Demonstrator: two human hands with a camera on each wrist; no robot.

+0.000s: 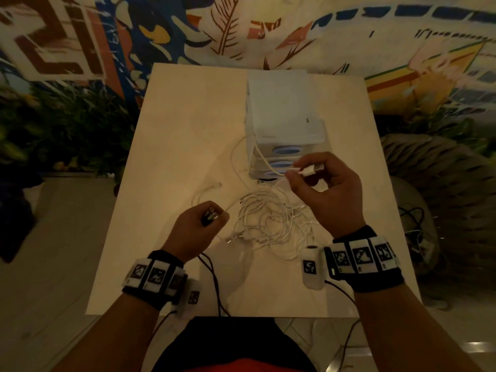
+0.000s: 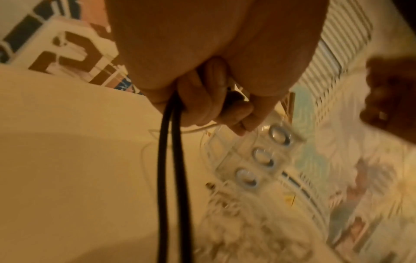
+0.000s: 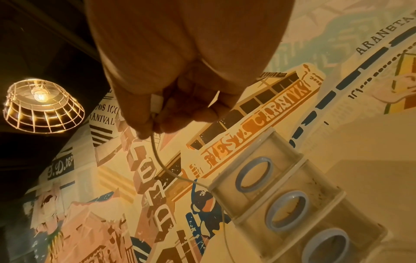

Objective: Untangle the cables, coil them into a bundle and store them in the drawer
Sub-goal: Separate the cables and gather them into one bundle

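Note:
A tangle of white cables lies on the pale table between my hands. My right hand is raised in front of the drawer unit and pinches the white plug of one white cable, which hangs down past the drawers. My left hand is curled round a dark connector with black cable trailing back toward my body. The clear drawer unit with three blue ring handles stands at the table's back right, all drawers closed.
One loose white cable end lies left of the tangle. The table's near edge is by my body. A lit cage lamp hangs overhead, and a painted mural wall runs behind the table.

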